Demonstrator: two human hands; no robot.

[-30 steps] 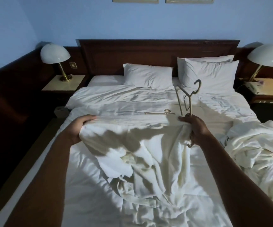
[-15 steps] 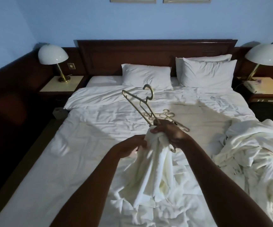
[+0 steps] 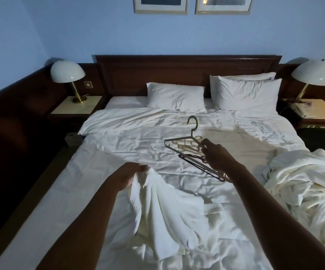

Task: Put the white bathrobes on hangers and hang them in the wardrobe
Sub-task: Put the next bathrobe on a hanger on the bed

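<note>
A white bathrobe (image 3: 167, 215) hangs bunched from my left hand (image 3: 126, 177), which grips its upper edge above the bed; the rest trails onto the sheet. My right hand (image 3: 217, 157) holds a grey plastic hanger (image 3: 185, 141) by its right shoulder, hook pointing up and away. Under it, on the bed, lie a cream hanger (image 3: 189, 146) and a black hanger (image 3: 202, 167). A second white bathrobe (image 3: 302, 184) lies crumpled at the bed's right side. No wardrobe is in view.
The bed (image 3: 118, 152) with white sheets fills the middle, two pillows (image 3: 177, 96) at the dark headboard. Nightstands with dome lamps (image 3: 67, 72) stand on both sides; the right one bears a telephone (image 3: 299, 110). Dark wood panelling runs along the left.
My hands have parted: the right hand let go of the robe and carried the hanger up and right, above the other hangers. The left hand keeps the robe, now lower left.
</note>
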